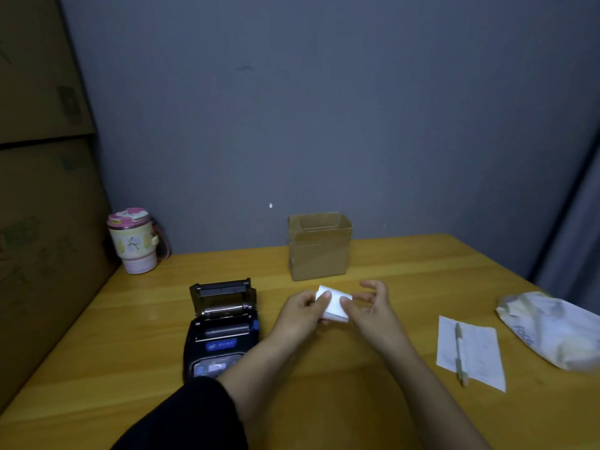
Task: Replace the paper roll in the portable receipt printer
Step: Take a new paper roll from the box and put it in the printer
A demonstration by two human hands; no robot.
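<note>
A black portable receipt printer lies on the wooden table at centre left, its lid tilted up and back so the paper bay shows. To its right, a little above the table, a white paper roll sits between both hands. My left hand grips the roll's left side with thumb on top. My right hand pinches its right end with thumb and forefinger, the other fingers spread. Whether the bay holds any paper is too dark to tell.
An open small cardboard box stands behind the hands near the wall. A pink-lidded cup sits at the back left beside large cartons. At the right lie a printed receipt with a pen on it and a crumpled plastic bag.
</note>
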